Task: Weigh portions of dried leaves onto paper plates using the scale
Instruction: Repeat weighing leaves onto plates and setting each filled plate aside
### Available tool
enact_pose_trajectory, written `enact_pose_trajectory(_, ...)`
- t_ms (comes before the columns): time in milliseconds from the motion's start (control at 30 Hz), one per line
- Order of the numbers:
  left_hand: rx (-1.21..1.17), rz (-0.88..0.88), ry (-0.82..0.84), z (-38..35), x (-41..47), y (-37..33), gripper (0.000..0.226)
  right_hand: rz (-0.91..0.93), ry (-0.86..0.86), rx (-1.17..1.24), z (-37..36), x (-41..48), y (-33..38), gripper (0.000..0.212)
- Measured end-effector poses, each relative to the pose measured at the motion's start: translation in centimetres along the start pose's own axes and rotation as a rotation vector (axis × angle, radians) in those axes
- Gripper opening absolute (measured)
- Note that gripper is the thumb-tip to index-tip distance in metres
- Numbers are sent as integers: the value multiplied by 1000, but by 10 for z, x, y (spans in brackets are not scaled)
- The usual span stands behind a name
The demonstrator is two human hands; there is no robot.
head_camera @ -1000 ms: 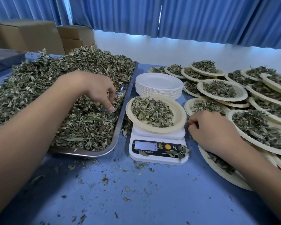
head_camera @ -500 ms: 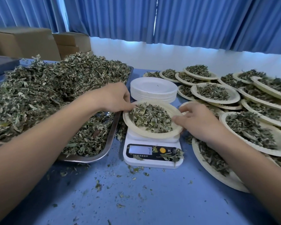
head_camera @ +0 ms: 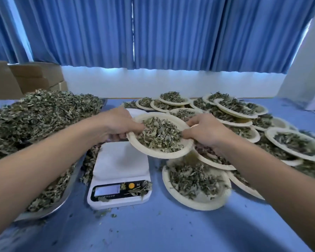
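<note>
Blue curtains (head_camera: 171,33) hung behind our counter (head_camera: 153,231). Our left hand (head_camera: 116,126) and right hand (head_camera: 205,133) gripped one full paper plate (head_camera: 158,155) in the air by the scale (head_camera: 120,160). Many filled plates (head_camera: 198,206) sat along the right side. We guessed heaps of leaves (head_camera: 44,115) were left to weigh.

Blue table (head_camera: 171,231) bears scale (head_camera: 119,171), metal tray (head_camera: 59,205), filled plates (head_camera: 195,206), crumbs (head_camera: 103,213).

held plate (head_camera: 159,154): pale pressed paper, matt, faintly rough along the rim
dried leaves (head_camera: 158,137): brittle, crinkled flakes, dull grey-green, no shine
scale (head_camera: 120,159): white plastic, smooth with a soft sheen; front panel black and glossy
tray (head_camera: 53,209): bare metal, smooth, a dull shine along the rim
table (head_camera: 171,231): blue covering, smooth and matt; material unclear
curtains (head_camera: 171,33): blue cloth, pleated, matt
boxes (head_camera: 36,77): brown cardboard, matt
filled plates (head_camera: 198,206): same pale matt paper
</note>
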State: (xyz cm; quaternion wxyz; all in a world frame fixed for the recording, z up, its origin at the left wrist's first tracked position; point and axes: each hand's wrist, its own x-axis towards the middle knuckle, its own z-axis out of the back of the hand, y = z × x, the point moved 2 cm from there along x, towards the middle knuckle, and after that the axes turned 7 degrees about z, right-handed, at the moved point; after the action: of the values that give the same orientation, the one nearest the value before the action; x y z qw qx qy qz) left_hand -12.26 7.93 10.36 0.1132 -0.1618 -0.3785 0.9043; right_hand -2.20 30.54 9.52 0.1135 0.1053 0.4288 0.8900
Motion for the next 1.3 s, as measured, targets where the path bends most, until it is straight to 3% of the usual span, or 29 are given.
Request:
enact_pose_trajectory(233,-163,-13,250,-68,33,-94,30,-119,-183,135,98,-9,-60,7)
enact_pose_trajectory(433,-283,-108,222,-132,63,-168,11,-228,-306,178,176,-11,-117,3)
enact_pose_trajectory(600,-320,-165,246,-183,77,-234,19,-257,-420,120,243,-6,-155,4)
enact_pose_trajectory(900,-207,-253,257,-265,109,-344,25,-341,-575,100,347,10,-216,7)
enact_pose_trajectory(1133,-162,-270,302,-319,123,-383,12,-418,-682,26,382,7,-252,29)
enact_pose_trajectory(1300,-56,-316,359,-371,113,-398,16,-491,-713,-94,401,-23,-285,25)
